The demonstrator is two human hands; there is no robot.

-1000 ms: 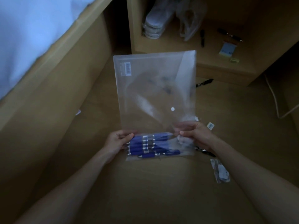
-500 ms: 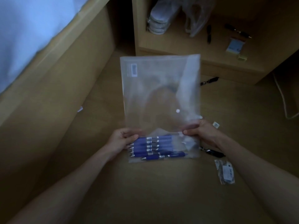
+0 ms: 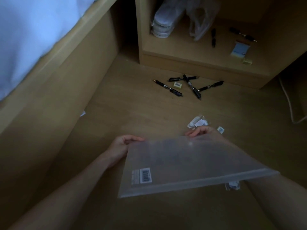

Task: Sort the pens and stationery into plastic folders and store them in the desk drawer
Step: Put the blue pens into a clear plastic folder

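Folder (image 3: 191,165), translucent, barcode-stickered, tilted

We can read no words or numbers anywhere. We see barcode stickers on the plastic folder (image 3: 145,175), a small eraser (image 3: 177,85) and a loose tag (image 3: 220,129), all too blurred.

Head-worn view, forward-down over floor (image 3: 149,113)

I am seeing one plastic folder (image 3: 191,165), four black pens on the floor (image 3: 167,88), two more on the shelf (image 3: 213,37), and one notepad (image 3: 240,50).
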